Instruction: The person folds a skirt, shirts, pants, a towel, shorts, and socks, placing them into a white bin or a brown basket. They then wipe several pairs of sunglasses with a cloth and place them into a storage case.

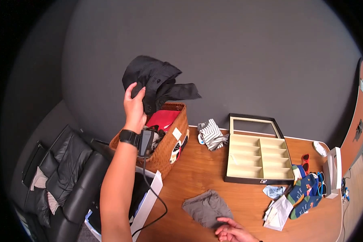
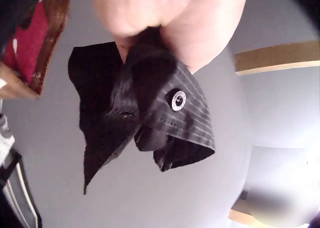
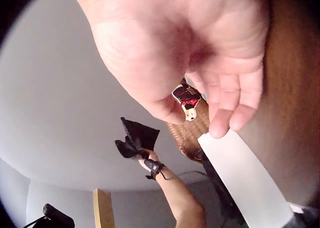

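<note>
My left hand (image 1: pixel 135 107) is raised above the wicker basket (image 1: pixel 169 137) and pinches a black buttoned garment (image 1: pixel 151 74) between thumb and fingers. In the left wrist view the garment (image 2: pixel 187 120) hangs in folds, with faint stripes and one round button. Red cloth (image 1: pixel 164 119) shows inside the basket. At the table's front edge, my right hand (image 1: pixel 234 232) holds nothing, its fingers loosely bent; its fingertips overlap the edge of a crumpled grey cloth (image 1: pixel 207 207) in the head view. The right wrist view shows this hand (image 3: pixel 200 58) empty too.
A box with a windowed lid (image 1: pixel 260 161) stands open at the back, its compartments showing. Striped socks (image 1: pixel 211 135) lie left of it. Patterned socks (image 1: pixel 306 195), red sunglasses (image 1: pixel 305 163) and a white packet (image 1: pixel 279 213) lie right. A black armchair (image 1: pixel 72 173) stands left.
</note>
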A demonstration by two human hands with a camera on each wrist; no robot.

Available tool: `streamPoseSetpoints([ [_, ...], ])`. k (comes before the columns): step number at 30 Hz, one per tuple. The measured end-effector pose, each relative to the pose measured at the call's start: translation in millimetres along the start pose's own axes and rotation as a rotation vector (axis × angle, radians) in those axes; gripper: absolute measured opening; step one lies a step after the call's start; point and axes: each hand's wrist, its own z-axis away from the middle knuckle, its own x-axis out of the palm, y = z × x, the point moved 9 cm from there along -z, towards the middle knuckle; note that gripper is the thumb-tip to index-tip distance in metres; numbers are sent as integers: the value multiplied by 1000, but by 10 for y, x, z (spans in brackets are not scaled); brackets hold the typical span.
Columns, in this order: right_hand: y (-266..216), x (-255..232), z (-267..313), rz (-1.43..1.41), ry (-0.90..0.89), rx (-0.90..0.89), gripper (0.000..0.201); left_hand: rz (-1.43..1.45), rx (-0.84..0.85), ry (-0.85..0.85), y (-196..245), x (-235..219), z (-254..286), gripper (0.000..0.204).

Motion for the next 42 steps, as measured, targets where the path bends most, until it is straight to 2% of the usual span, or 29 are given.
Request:
streamPoseSetpoints([
  [2,-21,14,3,38,-52,-21,44,-141,-6,60,-455,-359,-361,40],
  [3,-32,18,-2,57,-45,-12,44,-382,-91,131,-712,-591,-430,44],
  [4,-19,23,16,74,-36,6,44,-649,-287,120,-1020,-849,-461,44],
  [5,-26,37,25,90,-23,15,43,-857,-489,-113,-1517,-1165,-587,40],
  [7,-28,27,33,126,10,49,42,-1071,-745,-74,-1839,-1550,-387,30],
  [10,10,-30,40,220,22,62,40,-1187,-705,-347,-1948,-1383,-332,32],
  [12,-12,-30,0,271,-20,40,39,-1290,-639,-382,-1795,-1156,-303,24],
  [14,44,-112,47,297,-17,37,38,-1449,-248,-512,-1659,-935,-407,21],
  [15,126,-173,34,279,-40,88,39,-1422,-246,-444,-1499,-726,-329,25],
  [16,182,-181,16,265,-75,121,41,-1438,5,-457,-1398,-542,-380,27],
  [18,142,-138,21,325,-64,118,38,-1290,-12,-474,-1036,32,99,29],
  [19,139,-121,21,262,-58,104,36,-1161,-133,-555,-1007,220,394,26],
  [22,127,-110,-6,203,-46,58,38,-947,-267,-955,-949,719,1701,13],
  [23,118,-118,-23,206,-56,24,37,-995,-204,-1218,-1050,742,2158,20],
  [24,104,-106,-39,213,-55,21,37,-1131,-490,-1335,-1103,697,2611,32],
  [26,13,-196,-37,255,88,-59,38,-1284,-290,-1391,-1241,565,3192,46],
  [28,-38,-380,-66,277,144,-141,40,-1164,38,-1264,-1561,201,3577,56],
  [29,-191,-503,-58,370,224,-266,43,-1241,-296,-1271,-1612,146,3634,56],
  [30,-351,-586,4,464,305,-391,46,-1235,-280,-1276,-1532,184,3649,56],
  [31,-424,-533,53,467,310,-399,46,-1069,-267,-1268,-1406,226,3688,55],
  [32,-530,-491,109,670,401,-383,49,-904,-256,-1255,-1267,283,3725,53],
  [33,-591,-466,170,870,493,-359,53,-845,-467,-1203,-1086,375,3742,49],
  [34,-579,-442,187,868,500,-361,53,-842,-467,-1210,-1031,375,3796,49],
  [36,-599,-36,136,1204,211,-574,59,-402,-698,-945,-934,323,3789,45],
  [37,-609,124,177,1542,182,-698,50,-209,-690,-906,-862,347,3815,36],
  [38,-615,79,188,1543,186,-699,50,-206,-690,-911,-856,309,3868,36],
  [40,-192,-390,16,938,84,43,46,-174,-654,-821,-841,195,3838,36],
  [41,-216,-317,62,943,85,47,46,-169,-652,-817,-839,167,3844,36],
  [42,-308,-154,157,732,109,-49,44,-211,-677,-825,-855,118,3884,35],
])
